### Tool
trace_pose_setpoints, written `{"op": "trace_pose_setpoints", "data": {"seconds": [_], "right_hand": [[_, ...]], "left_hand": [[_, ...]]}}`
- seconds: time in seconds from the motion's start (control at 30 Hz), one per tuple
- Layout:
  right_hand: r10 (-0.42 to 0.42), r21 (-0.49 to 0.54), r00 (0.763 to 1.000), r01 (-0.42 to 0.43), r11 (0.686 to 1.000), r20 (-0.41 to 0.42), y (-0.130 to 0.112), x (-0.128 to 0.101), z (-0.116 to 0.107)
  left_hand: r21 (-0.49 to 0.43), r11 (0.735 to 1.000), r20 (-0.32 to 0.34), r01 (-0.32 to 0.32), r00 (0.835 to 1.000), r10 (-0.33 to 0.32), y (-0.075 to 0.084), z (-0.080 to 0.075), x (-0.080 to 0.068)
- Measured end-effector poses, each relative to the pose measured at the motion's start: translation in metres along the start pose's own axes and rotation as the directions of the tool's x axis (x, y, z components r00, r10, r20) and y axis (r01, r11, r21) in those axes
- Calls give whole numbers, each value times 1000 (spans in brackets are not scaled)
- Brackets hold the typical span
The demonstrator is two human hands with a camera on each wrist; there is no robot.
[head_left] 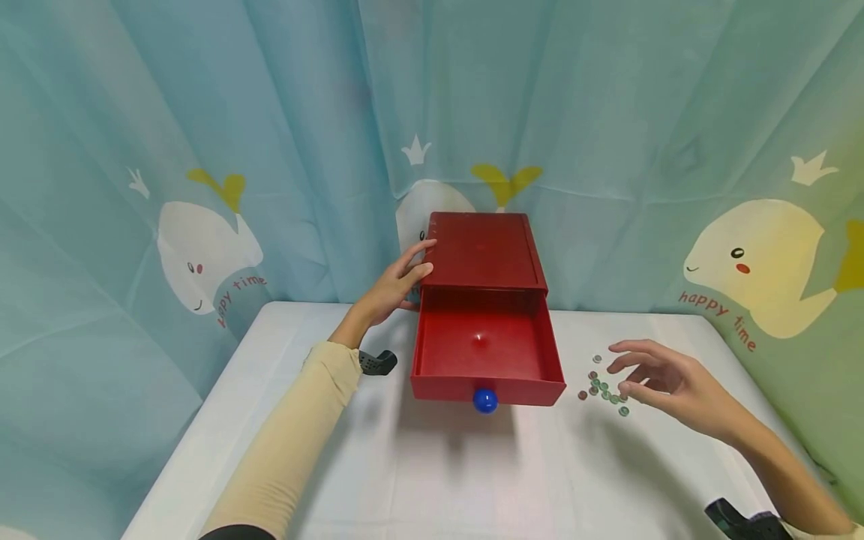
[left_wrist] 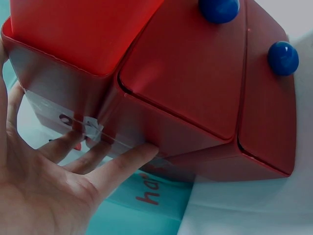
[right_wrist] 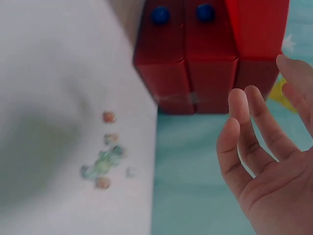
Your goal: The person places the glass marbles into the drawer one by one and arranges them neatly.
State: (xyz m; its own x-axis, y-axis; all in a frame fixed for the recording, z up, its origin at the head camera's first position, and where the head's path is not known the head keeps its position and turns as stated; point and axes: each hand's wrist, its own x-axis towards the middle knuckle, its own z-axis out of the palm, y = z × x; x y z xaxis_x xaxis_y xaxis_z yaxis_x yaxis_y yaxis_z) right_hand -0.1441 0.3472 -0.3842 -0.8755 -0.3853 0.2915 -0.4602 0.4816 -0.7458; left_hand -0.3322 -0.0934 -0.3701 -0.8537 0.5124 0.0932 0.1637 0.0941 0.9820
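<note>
A red drawer cabinet stands at the back of the table, its top drawer pulled out by a blue round knob. Two lower drawers with blue knobs are closed, as the left wrist view shows. My left hand rests against the cabinet's left side with fingers spread and mostly straight. Several small glass beads, greenish and brownish, lie on the table right of the drawer. Above and beside them hovers my right hand, fingers loosely bent, holding nothing.
The table has a white cover. Behind it and at both sides hangs a blue-green curtain with whale prints, close to the cabinet's back. Each wrist wears a black device.
</note>
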Motion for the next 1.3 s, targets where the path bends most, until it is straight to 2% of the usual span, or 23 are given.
{"op": "trace_pose_setpoints", "data": {"seconds": [0.33,0.67,1.0,1.13,1.3], "right_hand": [[73,-111,996,-78,991,-47,42,-8,-6],[149,-99,988,-151,984,-31,77,-17,-5],[136,-132,991,-137,982,-14,99,-23,-1],[116,-143,993,-117,983,-11,106,-24,0],[68,-206,997,-71,976,-23,111,-24,2]], "left_hand": [[9,1000,7,-6,1000,6,-1,-1,0],[14,1000,-1,-6,1000,6,1,0,-1],[13,1000,-2,-3,1000,3,-1,0,-1],[16,1000,0,-4,1000,4,-2,0,0],[16,1000,-2,-4,1000,4,-1,0,0]]}}
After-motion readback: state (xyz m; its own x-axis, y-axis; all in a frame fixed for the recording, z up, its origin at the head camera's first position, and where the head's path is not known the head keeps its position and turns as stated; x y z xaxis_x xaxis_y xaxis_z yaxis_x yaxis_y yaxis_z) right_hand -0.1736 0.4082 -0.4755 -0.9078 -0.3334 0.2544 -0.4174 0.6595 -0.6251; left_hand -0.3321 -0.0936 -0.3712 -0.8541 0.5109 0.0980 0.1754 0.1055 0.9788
